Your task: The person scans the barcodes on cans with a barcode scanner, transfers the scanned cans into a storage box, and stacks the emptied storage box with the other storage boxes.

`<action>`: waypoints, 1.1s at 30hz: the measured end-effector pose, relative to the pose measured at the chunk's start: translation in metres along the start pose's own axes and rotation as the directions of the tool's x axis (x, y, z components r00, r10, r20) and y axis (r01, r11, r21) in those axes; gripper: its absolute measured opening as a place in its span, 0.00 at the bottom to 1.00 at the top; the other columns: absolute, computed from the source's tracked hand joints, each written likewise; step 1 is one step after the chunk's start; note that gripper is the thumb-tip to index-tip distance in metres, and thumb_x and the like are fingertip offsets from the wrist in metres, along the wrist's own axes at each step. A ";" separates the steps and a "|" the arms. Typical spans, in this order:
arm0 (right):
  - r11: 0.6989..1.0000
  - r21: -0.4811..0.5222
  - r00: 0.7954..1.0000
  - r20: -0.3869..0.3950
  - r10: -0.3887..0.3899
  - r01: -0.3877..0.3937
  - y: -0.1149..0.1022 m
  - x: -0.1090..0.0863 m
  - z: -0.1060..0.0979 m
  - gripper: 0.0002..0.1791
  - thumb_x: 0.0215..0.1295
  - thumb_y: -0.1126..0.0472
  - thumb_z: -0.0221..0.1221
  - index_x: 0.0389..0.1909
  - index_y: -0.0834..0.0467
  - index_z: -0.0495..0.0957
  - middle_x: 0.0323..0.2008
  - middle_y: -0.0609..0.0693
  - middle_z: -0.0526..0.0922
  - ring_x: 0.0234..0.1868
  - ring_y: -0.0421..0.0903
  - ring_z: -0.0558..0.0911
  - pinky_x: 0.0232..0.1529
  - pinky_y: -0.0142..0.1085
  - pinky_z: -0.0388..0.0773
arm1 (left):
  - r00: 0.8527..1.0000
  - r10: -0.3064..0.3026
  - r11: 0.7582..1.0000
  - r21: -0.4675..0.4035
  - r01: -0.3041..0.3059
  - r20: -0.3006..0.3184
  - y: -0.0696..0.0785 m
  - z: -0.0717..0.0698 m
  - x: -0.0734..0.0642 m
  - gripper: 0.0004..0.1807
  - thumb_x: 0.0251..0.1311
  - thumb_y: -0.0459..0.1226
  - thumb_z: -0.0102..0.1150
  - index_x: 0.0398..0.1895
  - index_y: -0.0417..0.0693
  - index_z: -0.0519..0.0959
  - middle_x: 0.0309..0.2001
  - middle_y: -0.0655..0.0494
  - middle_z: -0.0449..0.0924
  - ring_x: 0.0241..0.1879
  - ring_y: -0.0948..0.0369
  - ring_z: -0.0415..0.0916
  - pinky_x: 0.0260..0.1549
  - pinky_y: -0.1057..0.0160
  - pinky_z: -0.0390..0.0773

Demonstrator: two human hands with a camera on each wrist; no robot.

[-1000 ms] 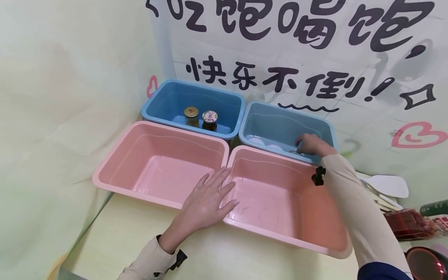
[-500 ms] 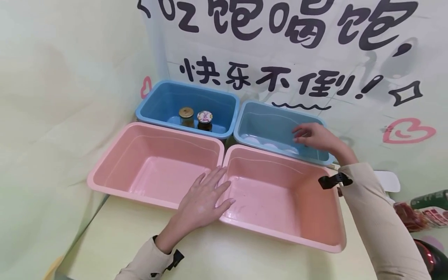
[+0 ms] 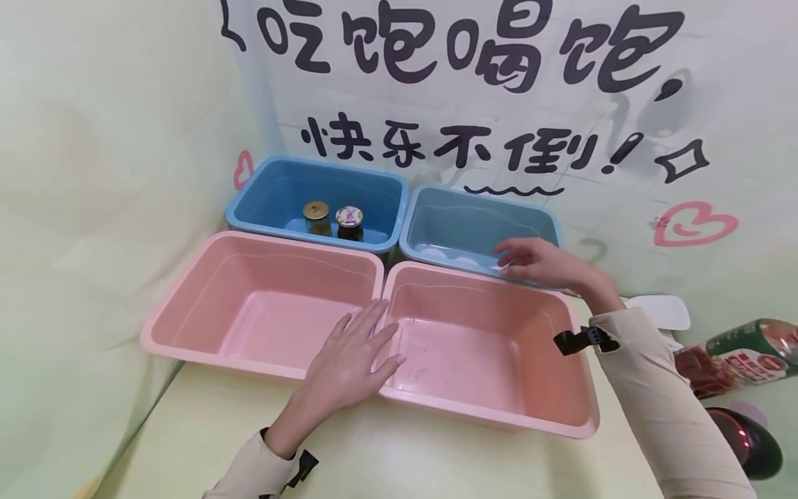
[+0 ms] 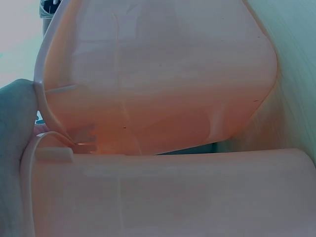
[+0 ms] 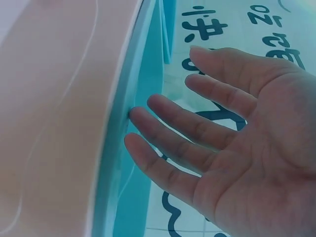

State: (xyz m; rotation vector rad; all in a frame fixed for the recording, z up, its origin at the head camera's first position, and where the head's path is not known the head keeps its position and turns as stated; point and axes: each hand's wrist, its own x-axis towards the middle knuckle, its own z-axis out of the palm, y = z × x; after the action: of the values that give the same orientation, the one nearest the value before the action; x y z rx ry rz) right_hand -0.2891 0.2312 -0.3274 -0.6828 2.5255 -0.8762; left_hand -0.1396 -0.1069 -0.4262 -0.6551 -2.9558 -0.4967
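Observation:
My left hand rests with extended fingers over the adjoining rims of the left pink bin and the right pink bin. In the left wrist view, part of that hand lies along the two rims. My right hand hovers at the front rim of the light blue bin, palm bare and fingers spread in the right wrist view. Low in the light blue bin are pale rounded shapes, partly hidden by its front wall. Both pink bins show bare floors.
A darker blue bin at back left holds a gold-lidded jar and a patterned-lid jar. A white spatula, a green-labelled package and a black rounded object lie at the right. A lettered wall stands behind.
My right hand has come up out of the light blue bin and back toward its front rim, its fingers loosening. The head view has shifted; my left hand stays on the pink rims.

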 end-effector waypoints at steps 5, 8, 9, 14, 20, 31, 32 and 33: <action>0.994 -0.088 0.997 -0.040 -0.070 0.067 -0.010 0.013 0.002 0.22 0.67 0.65 0.61 0.61 0.62 0.74 0.50 0.62 0.86 0.52 0.57 0.85 0.51 0.47 0.82 | 1.000 -0.012 1.000 -0.008 0.013 0.005 -0.002 0.001 -0.003 0.33 0.68 0.62 0.47 0.69 0.55 0.74 0.79 0.52 0.55 0.79 0.54 0.51 0.74 0.43 0.56; 0.988 -0.137 0.995 -0.057 -0.086 0.077 -0.020 0.019 0.002 0.23 0.67 0.64 0.62 0.62 0.62 0.74 0.50 0.62 0.85 0.52 0.59 0.84 0.53 0.53 0.80 | 0.999 -0.032 0.999 -0.024 0.033 0.011 -0.002 0.000 -0.003 0.34 0.67 0.62 0.47 0.69 0.56 0.73 0.80 0.49 0.52 0.80 0.52 0.48 0.75 0.43 0.55; 0.987 -0.139 0.995 -0.046 -0.084 0.077 -0.023 0.021 0.002 0.23 0.67 0.63 0.62 0.62 0.62 0.73 0.51 0.63 0.84 0.54 0.59 0.84 0.54 0.55 0.79 | 0.999 -0.045 0.998 -0.032 0.045 0.012 -0.001 0.000 -0.003 0.34 0.67 0.62 0.48 0.69 0.55 0.73 0.80 0.48 0.51 0.80 0.51 0.48 0.75 0.43 0.55; 0.988 -0.133 0.996 -0.011 -0.084 0.082 -0.035 0.032 0.006 0.25 0.69 0.60 0.62 0.65 0.59 0.72 0.55 0.65 0.82 0.57 0.59 0.82 0.57 0.55 0.78 | 0.994 -0.106 0.992 -0.067 0.107 0.018 0.001 0.000 -0.003 0.36 0.65 0.63 0.51 0.70 0.54 0.72 0.80 0.42 0.48 0.78 0.45 0.53 0.73 0.45 0.60; 0.990 -0.113 0.996 -0.015 -0.086 0.084 -0.039 0.034 0.012 0.25 0.68 0.61 0.62 0.65 0.59 0.71 0.55 0.63 0.83 0.57 0.58 0.82 0.57 0.56 0.77 | 0.998 -0.068 0.996 -0.053 0.068 0.018 0.001 0.000 -0.002 0.38 0.63 0.65 0.51 0.70 0.55 0.73 0.80 0.42 0.50 0.74 0.44 0.60 0.70 0.46 0.66; 0.987 -0.089 0.991 -0.013 -0.134 0.133 -0.047 0.026 0.015 0.26 0.69 0.61 0.61 0.66 0.59 0.71 0.55 0.61 0.83 0.58 0.59 0.82 0.58 0.57 0.77 | 1.000 0.006 1.000 -0.024 -0.006 -0.001 -0.003 -0.002 -0.004 0.38 0.63 0.64 0.52 0.69 0.53 0.74 0.79 0.40 0.50 0.74 0.43 0.61 0.69 0.47 0.67; 0.987 -0.089 0.990 -0.015 -0.140 0.138 -0.047 0.024 0.014 0.26 0.69 0.62 0.62 0.66 0.59 0.71 0.55 0.61 0.83 0.58 0.59 0.82 0.57 0.57 0.77 | 1.000 0.011 1.000 -0.021 -0.011 -0.005 -0.003 -0.002 -0.004 0.38 0.63 0.65 0.52 0.69 0.53 0.74 0.79 0.40 0.50 0.74 0.43 0.61 0.69 0.47 0.67; 0.986 -0.089 0.989 -0.020 -0.145 0.142 -0.047 0.022 0.014 0.26 0.68 0.62 0.62 0.66 0.59 0.71 0.55 0.61 0.83 0.58 0.59 0.82 0.57 0.57 0.77 | 1.000 0.015 1.000 -0.019 -0.015 -0.008 -0.003 -0.002 -0.005 0.38 0.63 0.65 0.51 0.69 0.53 0.74 0.79 0.39 0.51 0.74 0.43 0.61 0.69 0.47 0.68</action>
State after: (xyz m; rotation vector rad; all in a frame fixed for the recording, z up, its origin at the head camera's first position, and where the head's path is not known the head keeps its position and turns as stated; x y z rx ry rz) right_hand -0.2848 0.1805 -0.3110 -0.8959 2.5761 -0.8313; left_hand -0.1367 -0.1119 -0.4258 -0.6749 -2.9400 -0.5257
